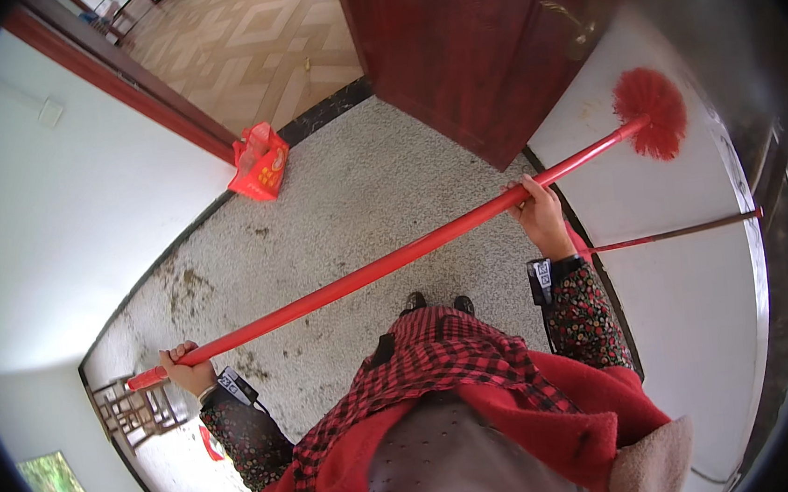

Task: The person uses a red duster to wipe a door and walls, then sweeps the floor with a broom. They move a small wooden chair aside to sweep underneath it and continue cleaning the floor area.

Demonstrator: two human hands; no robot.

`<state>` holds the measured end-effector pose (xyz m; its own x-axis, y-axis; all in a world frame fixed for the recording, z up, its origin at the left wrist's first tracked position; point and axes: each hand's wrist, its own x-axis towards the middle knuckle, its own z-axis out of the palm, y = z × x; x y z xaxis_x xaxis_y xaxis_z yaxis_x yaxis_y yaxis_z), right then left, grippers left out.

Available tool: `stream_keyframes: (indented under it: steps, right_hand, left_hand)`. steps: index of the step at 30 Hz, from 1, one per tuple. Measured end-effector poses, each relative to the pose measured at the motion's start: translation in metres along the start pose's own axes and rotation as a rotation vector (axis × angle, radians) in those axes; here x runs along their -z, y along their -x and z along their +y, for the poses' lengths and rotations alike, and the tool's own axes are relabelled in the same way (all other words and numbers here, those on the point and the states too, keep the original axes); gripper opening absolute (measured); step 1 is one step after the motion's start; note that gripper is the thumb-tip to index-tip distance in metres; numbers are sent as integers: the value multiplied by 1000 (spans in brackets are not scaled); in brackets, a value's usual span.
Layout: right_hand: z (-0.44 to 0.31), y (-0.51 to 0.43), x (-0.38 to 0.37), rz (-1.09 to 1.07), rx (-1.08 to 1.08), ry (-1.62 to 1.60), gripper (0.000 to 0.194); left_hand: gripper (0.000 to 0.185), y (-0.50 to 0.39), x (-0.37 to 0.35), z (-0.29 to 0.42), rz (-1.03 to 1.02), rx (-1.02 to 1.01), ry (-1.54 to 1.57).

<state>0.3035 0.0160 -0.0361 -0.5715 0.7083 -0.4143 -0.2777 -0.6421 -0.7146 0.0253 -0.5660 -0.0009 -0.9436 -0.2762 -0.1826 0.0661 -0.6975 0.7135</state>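
A long red pole-handled duster [368, 271] slants across the view in front of my body. Its round red bristle head [651, 113] is at the upper right, by the white wall. My left hand [188, 369] is closed around the pole near its ribbed grip end at the lower left. Farther up, my right hand [537, 214] holds the pole on the side toward the brush head, thumb along the top. Each wrist carries a small strapped device.
A dark red wooden door [475, 49] with a brass handle [570, 23] stands ajar. A red plastic bag [262, 166] sits by the door frame. A wooden chair [134, 413] is at lower left. Against the right wall leans a thin stick [674, 232]. The speckled floor [360, 179] has dark stains.
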Motion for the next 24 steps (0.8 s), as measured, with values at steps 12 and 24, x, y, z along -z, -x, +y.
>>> stream_keyframes:
  steps: [12, 24]
  right_hand:
    - [107, -8, 54, 77, -572, -128, 15]
    - [219, -151, -62, 166, -1084, -133, 20]
  left_hand:
    - [21, 83, -134, -15, -132, -166, -209]
    - [26, -26, -259, -163, -684, 129, -415]
